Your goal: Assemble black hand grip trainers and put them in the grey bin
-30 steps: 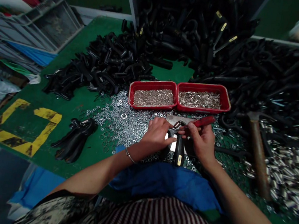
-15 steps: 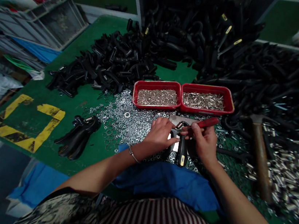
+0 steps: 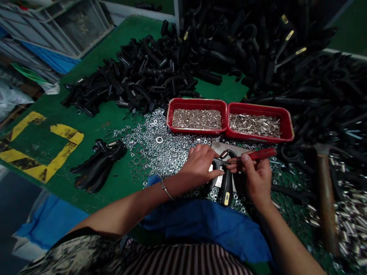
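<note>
My left hand (image 3: 199, 163) is closed over the head of a black-handled tool (image 3: 227, 190), its thumb stretched out across it. One handle of that tool, with a yellow label near its end, points toward me. My right hand (image 3: 259, 179) grips a red-handled screwdriver (image 3: 263, 154); its thin shaft reaches left to the tool's head, beside my left fingers. Exactly where the tip touches is hidden. A shiny metal cylinder (image 3: 224, 153) shows at the top of the tool. Under the work lies a metal plate (image 3: 216, 146).
Two red trays (image 3: 195, 131) of small metal parts stand just beyond my hands. Loose nuts and rings (image 3: 157, 152) cover the bench at left. A hammer (image 3: 326, 197) and metal cylinders (image 3: 365, 233) lie right. Black handles (image 3: 151, 72) are heaped behind; finished-looking black pieces (image 3: 98, 167) lie left.
The whole view has shifted slightly, so the bench appears a little farther right. Both hands keep their hold on the tool and the screwdriver, with little visible movement between them.
</note>
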Demonstrator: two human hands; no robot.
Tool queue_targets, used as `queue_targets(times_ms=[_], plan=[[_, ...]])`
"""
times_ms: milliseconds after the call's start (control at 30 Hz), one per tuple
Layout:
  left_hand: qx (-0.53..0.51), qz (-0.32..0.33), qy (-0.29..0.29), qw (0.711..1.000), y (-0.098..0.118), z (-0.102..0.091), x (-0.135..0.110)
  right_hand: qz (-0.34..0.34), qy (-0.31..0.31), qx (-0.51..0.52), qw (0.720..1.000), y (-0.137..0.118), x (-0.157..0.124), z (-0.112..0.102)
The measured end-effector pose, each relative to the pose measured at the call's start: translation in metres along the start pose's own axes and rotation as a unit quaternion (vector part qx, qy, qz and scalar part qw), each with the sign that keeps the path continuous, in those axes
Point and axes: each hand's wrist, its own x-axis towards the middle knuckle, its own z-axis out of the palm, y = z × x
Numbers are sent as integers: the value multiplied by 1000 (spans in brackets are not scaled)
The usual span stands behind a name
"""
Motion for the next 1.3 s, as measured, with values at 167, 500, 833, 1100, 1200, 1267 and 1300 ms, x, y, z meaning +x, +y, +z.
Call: queue_targets(times_ms=[167, 500, 833, 1100, 1200, 1267, 1300], plan=[[-1, 1, 1, 1000, 0, 1, 1, -12, 1, 5, 1000, 1, 0, 0], [-26, -22, -13, 999, 2, -3, -3, -110, 17, -265, 958, -10, -10, 1], [9, -16, -18, 1000, 6, -4, -3, -167, -104, -274, 942, -40, 27, 12], [2, -8, -26, 1000, 7, -7, -2, -46, -54, 43, 997, -18, 17, -14], [-6, -9, -33, 999, 5, -7, -1, -35, -52, 39, 997, -3, 6, -20], [-7, -5, -33, 999, 5, -7, -1, -43, -55, 59, 996, 3, 2, -18], [-7, -3, -31, 999, 4, -7, -1, -49, -52, 70, 995, 5, 0, -17]])
